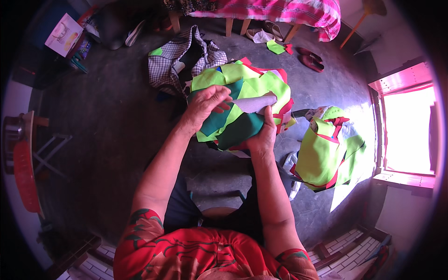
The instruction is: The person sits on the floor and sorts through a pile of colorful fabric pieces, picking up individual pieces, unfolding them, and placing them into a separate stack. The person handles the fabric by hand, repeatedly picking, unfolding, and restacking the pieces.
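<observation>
In front of me, above my lap, is a thick pile of cut fabric pieces (270, 84) in lime green, dark green and red. My right hand (262, 137) grips its near right side, the thumb on top against a grey fabric piece (255, 103) that looks folded or curled, the other fingers hidden below. Over the left part of the pile hovers my left hand (207, 106), its fingers loosely bent and apart near the grey piece's left end. Under that hand lie dark green pieces (240, 130).
On the floor at right stands a bundle of lime and red fabric (319, 156) beside a bright window (408, 130). Beyond the pile lies a checked cloth bag (165, 70). Shoes (310, 59) and scraps (275, 46) lie near a pink-covered bed (280, 11). A folding stand (51, 151) is at left.
</observation>
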Available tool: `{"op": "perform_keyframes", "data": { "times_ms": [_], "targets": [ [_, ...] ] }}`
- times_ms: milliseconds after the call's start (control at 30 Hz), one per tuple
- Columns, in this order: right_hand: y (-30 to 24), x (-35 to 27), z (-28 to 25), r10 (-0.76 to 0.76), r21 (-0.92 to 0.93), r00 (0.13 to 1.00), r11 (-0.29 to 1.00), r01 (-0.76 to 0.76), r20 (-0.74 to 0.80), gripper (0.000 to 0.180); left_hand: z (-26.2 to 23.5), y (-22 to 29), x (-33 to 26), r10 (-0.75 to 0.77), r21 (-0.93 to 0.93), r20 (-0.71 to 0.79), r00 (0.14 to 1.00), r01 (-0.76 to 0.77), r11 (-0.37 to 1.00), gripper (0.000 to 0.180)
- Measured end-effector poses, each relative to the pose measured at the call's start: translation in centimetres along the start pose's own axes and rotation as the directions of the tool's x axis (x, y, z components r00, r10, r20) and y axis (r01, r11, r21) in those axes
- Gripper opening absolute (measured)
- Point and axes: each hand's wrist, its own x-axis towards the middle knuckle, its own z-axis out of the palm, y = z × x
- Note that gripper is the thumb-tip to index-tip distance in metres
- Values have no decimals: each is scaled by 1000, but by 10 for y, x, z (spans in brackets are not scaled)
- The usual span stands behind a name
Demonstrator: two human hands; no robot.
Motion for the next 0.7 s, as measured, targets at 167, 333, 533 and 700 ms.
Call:
{"op": "perform_keyframes", "data": {
  "times_ms": [167, 333, 533, 700],
  "targets": [
    [-4, 3, -3, 2, 58, 1000, 998, -3, 19, 41, 7, -11, -2, -43, 216, 201, 979, -1, 976, 62],
    [-1, -2, 7, 13, 40, 997, 999, -16, 79, 42, 30, -19, -9, 54, 245, 336, 940, -143, 959, 73],
    [-2, 2, 1, -15, -23, 993, 1000, 18, 115, 40, 31, -25, 0, 79, 325, 343, 936, -197, 925, 70],
    [-2, 3, 2, -127, -87, 986, 987, 136, 104, 39, 27, -27, -1, 73, 409, 265, 962, -180, 895, 52]
  ]
}}
